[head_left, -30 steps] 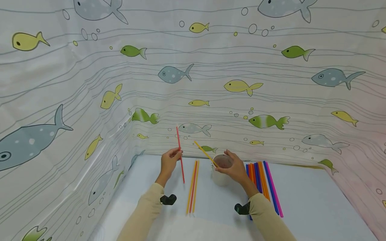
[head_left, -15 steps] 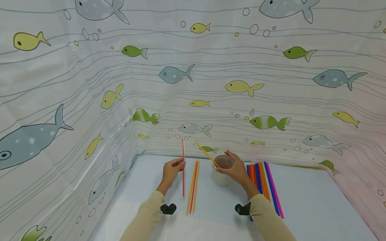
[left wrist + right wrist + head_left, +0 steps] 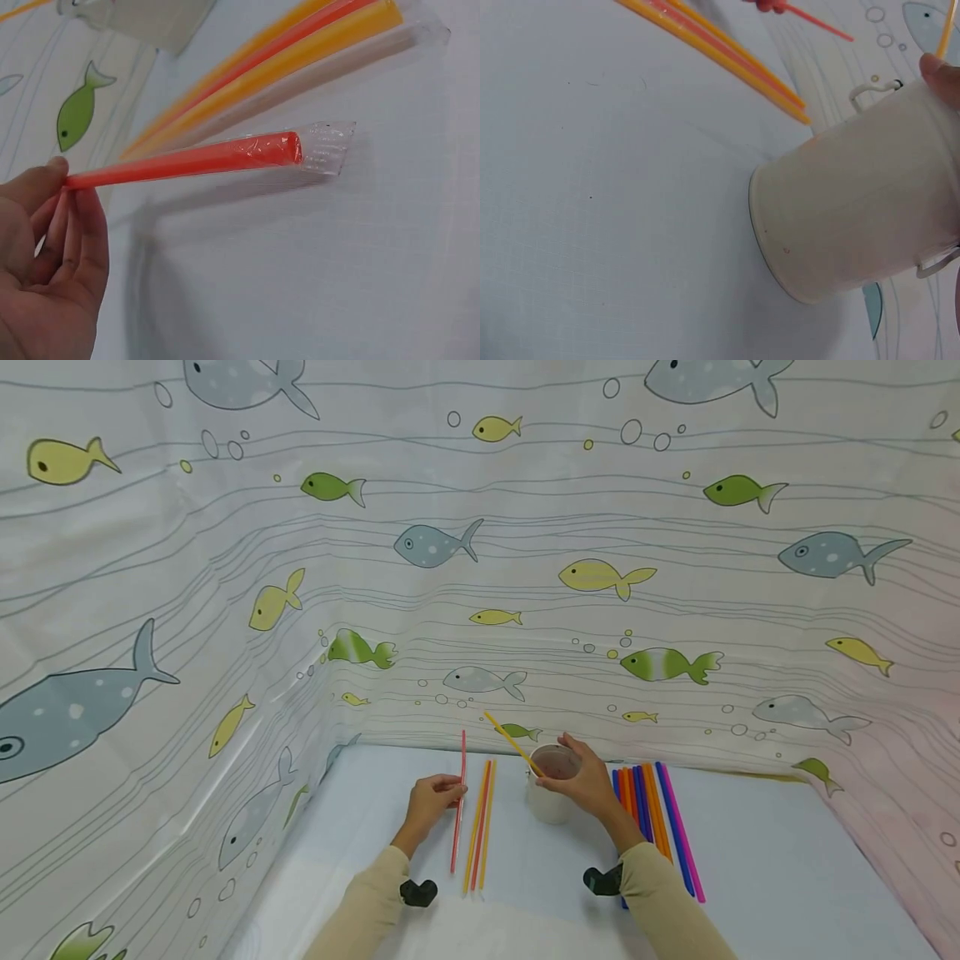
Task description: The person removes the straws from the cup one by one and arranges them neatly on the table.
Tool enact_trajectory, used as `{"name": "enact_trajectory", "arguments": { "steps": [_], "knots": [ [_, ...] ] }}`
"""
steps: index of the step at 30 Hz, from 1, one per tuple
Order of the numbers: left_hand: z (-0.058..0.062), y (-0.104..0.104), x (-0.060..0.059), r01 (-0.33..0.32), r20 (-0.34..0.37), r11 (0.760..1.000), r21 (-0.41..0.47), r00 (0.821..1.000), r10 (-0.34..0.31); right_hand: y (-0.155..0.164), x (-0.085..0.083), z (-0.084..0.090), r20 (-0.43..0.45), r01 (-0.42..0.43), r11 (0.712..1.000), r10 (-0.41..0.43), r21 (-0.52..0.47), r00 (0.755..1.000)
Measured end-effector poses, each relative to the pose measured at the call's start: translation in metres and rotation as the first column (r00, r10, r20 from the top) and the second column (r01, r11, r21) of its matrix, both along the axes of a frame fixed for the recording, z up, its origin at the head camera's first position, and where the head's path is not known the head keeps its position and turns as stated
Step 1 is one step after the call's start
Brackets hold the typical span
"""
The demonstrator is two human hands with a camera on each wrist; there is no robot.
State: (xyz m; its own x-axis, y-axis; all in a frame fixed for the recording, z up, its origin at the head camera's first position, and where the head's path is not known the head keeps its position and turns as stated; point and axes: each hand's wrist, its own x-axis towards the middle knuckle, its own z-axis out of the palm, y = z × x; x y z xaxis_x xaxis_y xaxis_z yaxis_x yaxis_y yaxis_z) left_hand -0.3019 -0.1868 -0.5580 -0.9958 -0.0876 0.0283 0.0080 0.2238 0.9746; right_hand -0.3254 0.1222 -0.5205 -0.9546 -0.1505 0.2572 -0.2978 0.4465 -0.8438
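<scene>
My left hand [image 3: 437, 802] pinches a red drinking straw [image 3: 455, 837] in a clear wrapper, close over the table. In the left wrist view the wrapped end of the straw [image 3: 225, 161] points away from the fingers. Just right of it lie a red straw and two yellow straws [image 3: 476, 827], side by side. My right hand [image 3: 583, 781] grips a white pail [image 3: 547, 807] at its rim, fingers on the far side and thumb on the near side. A yellow straw [image 3: 510, 741] leans out of the pail beside the thumb. Small side handles [image 3: 873, 91] show on the pail.
Right of the pail, partly behind the right forearm, lies a row of thicker blue, orange and magenta sticks [image 3: 651, 802]. A white surface [image 3: 772, 852] carries everything. Fish-printed cloth [image 3: 525, 652] rises behind and at both sides.
My left hand has come down and slightly right with the red straw, which now stands beside the loose straws, its lower end nearer me. The right hand and pail have stayed put.
</scene>
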Motion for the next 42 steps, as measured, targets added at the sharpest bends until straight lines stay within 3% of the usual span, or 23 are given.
{"name": "enact_trajectory", "arguments": {
  "steps": [12, 24, 30, 42],
  "knots": [
    [-0.008, 0.002, 0.006, 0.015, 0.027, 0.993, -0.114, 1.0, -0.012, -0.001, 0.001, 0.001, -0.013, -0.002, 1.0, 0.002, -0.001, 1.0],
    [-0.013, 0.007, 0.005, 0.03, 0.047, 0.99, -0.135, 0.999, -0.024, -0.002, 0.002, 0.003, -0.008, 0.0, 1.0, 0.0, -0.005, 1.0],
    [-0.017, 0.008, 0.004, 0.025, 0.041, 0.981, -0.195, 0.999, -0.017, -0.001, 0.001, 0.002, -0.016, 0.0, 1.0, 0.0, 0.002, 1.0],
    [-0.013, 0.013, 0.007, 0.003, -0.011, 0.961, -0.277, 1.0, -0.006, -0.001, 0.0, 0.004, -0.022, -0.009, 1.0, 0.008, -0.009, 1.0]
  ]
}}
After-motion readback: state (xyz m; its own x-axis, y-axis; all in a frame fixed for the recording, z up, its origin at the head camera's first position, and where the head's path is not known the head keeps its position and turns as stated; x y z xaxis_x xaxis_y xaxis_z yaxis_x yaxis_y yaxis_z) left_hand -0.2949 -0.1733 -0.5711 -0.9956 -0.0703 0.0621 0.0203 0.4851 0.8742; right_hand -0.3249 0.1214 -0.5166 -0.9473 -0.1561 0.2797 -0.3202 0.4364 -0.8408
